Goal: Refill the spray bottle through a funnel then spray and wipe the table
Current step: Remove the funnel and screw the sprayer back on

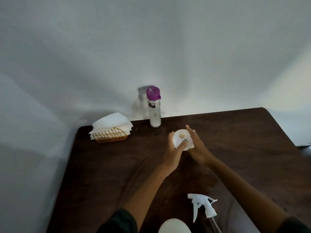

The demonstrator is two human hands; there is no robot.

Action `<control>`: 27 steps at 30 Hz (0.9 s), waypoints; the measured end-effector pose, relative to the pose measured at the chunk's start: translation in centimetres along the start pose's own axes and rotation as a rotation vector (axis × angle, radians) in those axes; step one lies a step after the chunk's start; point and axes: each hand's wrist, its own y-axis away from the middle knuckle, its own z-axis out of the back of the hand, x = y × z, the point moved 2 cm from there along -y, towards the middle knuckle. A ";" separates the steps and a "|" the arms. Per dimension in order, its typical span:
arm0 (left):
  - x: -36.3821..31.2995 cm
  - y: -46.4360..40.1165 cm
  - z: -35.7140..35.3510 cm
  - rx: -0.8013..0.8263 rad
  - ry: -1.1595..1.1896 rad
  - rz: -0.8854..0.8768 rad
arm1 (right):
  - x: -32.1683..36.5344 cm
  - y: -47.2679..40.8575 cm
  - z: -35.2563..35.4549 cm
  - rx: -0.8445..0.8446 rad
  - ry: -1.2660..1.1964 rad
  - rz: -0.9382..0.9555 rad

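Observation:
A white funnel (180, 137) is held above the middle of the dark table (117, 165), its wide mouth facing me. My left hand (173, 152) grips it from the left, with the thumb lying over the near rim. My right hand (196, 147) lies against the funnel's right side with its fingers straight. The white spray trigger head (204, 206) lies on its side near the front edge, its dip tube trailing out of view. A white rounded object (175, 227), possibly the spray bottle body, is cut off by the bottom edge.
A clear bottle with a purple cap (154, 108) stands at the table's back edge against the wall, with some white content at its bottom. A gold wire holder of white napkins (111, 130) sits at the back left corner.

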 end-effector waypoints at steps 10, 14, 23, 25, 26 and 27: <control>0.1 -7.7 -0.5 -0.028 0.098 -0.031 | -1.3 -7.7 -1.6 -0.109 0.180 0.015; 0.2 -9.3 -0.4 -0.041 0.173 -0.021 | -0.1 -8.4 -0.9 -0.129 0.120 -0.002; 0.9 -9.5 0.5 -0.065 0.140 -0.031 | 1.1 -7.5 0.6 -0.182 0.118 -0.060; 1.4 -8.4 1.0 -0.088 0.111 -0.043 | 0.8 -6.2 0.9 -0.252 0.082 -0.066; 1.9 -7.7 1.3 -0.097 0.095 -0.046 | 0.5 -5.2 1.1 -0.297 0.065 -0.079; 2.2 -6.6 1.7 -0.103 0.082 -0.053 | 0.3 -3.9 1.4 -0.337 0.068 -0.094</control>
